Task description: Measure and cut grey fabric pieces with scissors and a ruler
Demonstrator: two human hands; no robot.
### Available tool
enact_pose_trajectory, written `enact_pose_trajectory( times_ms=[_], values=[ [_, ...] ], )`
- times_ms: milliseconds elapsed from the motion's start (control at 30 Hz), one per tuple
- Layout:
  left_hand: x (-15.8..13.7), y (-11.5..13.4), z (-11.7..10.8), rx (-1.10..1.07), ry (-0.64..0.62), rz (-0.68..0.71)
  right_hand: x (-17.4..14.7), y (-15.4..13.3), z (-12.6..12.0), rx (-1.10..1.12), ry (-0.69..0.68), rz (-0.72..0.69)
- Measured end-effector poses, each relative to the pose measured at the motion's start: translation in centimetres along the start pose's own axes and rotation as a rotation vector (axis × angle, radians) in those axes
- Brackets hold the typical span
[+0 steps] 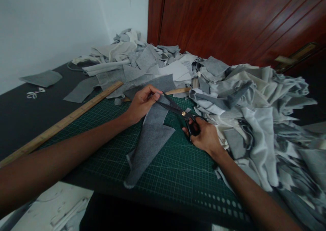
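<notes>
My left hand (142, 103) pinches the upper end of a grey piece of fabric (155, 132) between thumb and fingers. The fabric hangs down over a green cutting mat (193, 170), its lower tip near the mat's front edge, with a notch in its right side. In my right hand (205, 136) is a pair of black scissors (183, 113), fingers through the handles. The parted blades point up and left, their tips at the fabric's top edge close to my left fingertips. Whether the blades are cutting into the cloth I cannot tell.
Grey and white fabric scraps (147, 59) are heaped along the back, and a larger pile (259, 122) covers the right side. A long wooden ruler (63, 122) lies diagonally at the left. Behind stand a white wall and a wooden door (229, 20).
</notes>
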State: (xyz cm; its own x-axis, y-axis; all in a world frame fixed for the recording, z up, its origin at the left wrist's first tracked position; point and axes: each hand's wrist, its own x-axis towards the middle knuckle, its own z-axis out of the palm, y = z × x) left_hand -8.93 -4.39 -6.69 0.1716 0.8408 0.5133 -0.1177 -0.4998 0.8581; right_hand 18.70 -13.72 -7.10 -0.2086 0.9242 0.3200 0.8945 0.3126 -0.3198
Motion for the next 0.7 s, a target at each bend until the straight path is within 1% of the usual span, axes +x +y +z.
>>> enact_pose_trajectory(
  times_ms=[200,500,700],
  values=[
    [0.4,0.2,-0.7,0.043,-0.006,-0.004,0.0,0.0,0.0,0.026,0.023,-0.008],
    [1.0,-0.2,-1.5,0.011,-0.001,0.008,0.2,0.4,0.3,0.010,0.040,-0.012],
    [1.0,0.2,-1.6,-0.052,-0.006,-0.055,0.2,0.4,-0.1,-0.061,0.032,0.006]
  ],
)
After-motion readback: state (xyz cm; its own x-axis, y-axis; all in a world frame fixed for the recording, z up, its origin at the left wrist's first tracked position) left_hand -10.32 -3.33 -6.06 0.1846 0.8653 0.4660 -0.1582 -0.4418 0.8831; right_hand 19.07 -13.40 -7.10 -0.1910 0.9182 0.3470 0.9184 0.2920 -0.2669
